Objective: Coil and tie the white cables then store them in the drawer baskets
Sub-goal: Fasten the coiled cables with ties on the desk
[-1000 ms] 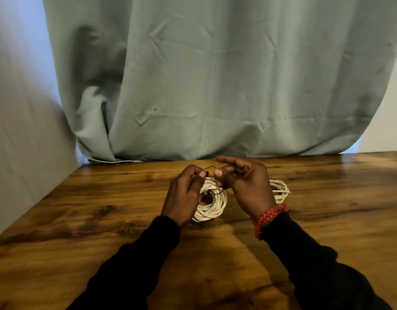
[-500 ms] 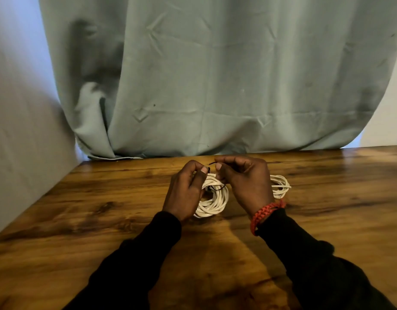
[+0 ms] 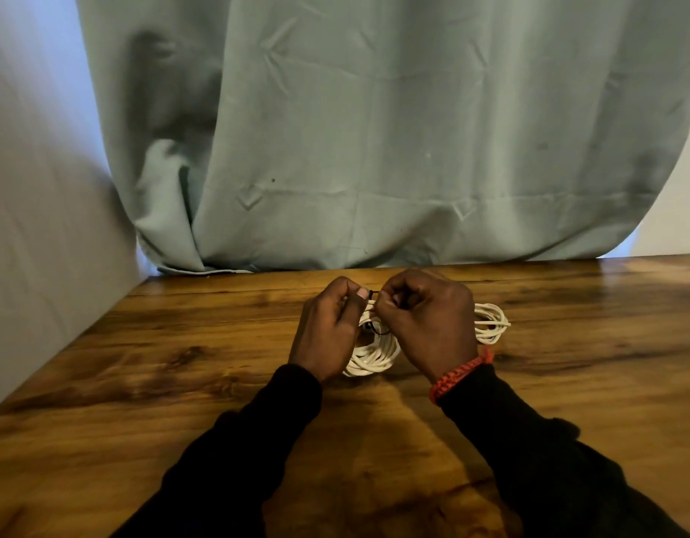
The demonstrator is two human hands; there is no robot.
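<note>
White cable coil [image 3: 374, 355], black tie [image 3: 380, 332]

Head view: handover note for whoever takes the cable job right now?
Left hand and right hand each pinch an end of the thin black tie over the near white coil on the wooden table.
Second white coil lies behind the right hand; whether it is tied cannot be told.
Done: both cables coiled.
Left: finish this tie, check the other coil, store both. No drawer baskets in view.
</note>
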